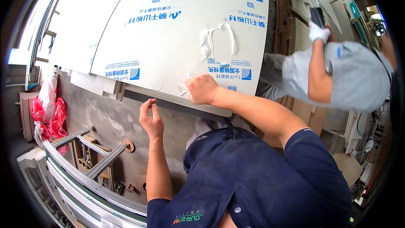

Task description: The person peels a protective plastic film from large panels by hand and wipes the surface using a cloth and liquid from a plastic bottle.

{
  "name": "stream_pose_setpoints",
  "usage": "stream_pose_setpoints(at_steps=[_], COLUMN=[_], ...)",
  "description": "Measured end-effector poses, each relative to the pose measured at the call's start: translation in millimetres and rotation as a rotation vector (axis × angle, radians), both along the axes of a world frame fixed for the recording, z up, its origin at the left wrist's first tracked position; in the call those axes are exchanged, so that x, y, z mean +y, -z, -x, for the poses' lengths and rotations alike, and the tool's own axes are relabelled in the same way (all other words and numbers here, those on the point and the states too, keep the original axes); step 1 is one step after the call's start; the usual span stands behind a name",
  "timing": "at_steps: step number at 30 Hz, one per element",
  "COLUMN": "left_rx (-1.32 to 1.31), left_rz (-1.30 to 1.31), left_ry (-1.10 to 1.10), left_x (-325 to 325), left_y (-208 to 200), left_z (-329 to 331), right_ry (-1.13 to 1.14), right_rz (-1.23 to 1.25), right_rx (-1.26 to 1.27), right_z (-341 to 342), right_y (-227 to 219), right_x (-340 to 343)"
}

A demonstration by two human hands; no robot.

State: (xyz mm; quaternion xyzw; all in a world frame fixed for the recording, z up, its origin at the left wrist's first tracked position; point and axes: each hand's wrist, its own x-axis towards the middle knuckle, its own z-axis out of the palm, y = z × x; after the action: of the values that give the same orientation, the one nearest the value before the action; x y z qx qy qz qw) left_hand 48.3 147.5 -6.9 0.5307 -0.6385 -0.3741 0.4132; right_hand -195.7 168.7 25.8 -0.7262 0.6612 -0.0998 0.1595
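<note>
A large white board (168, 46) with blue print lies in front of me, a stack of boards under its front edge. My right hand (201, 88) is closed in a fist on the board near that edge. Small torn white film scraps (182, 90) lie against its left side; what its fingers hold, if anything, is hidden. Just off the front edge, my left hand (152, 118) is raised with thumb and fingers curled into a pinch. Anything between them is too small to make out. Farther up the board lies a crumpled strip of white film (206, 44).
On the right a co-worker in grey (337, 76) wears a white glove and holds a dark object (317, 17). A metal frame (99, 164) stands at the lower left. Red and white plastic bags (50, 109) lie at the far left. Brown panels (284, 21) stand beyond the board.
</note>
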Motion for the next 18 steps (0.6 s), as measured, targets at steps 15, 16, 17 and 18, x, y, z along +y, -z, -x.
stream_pose_setpoints(at_steps=[15,16,17,18], left_rx=[-0.446,-0.486,-0.528,-0.573], left_rz=[0.429,0.424,0.418,0.414], left_ry=[0.723,0.725,0.726,0.729], left_x=[14,11,7,0], left_y=[-54,-48,-41,-34], left_z=[171,193,213,230], right_ry=[0.731,0.722,0.715,0.711], right_rz=[0.439,0.421,0.442,0.464], right_rx=[-0.345,-0.34,-0.328,-0.318], right_z=[189,192,195,197], right_y=[-3,3,9,15], right_x=[44,41,39,34])
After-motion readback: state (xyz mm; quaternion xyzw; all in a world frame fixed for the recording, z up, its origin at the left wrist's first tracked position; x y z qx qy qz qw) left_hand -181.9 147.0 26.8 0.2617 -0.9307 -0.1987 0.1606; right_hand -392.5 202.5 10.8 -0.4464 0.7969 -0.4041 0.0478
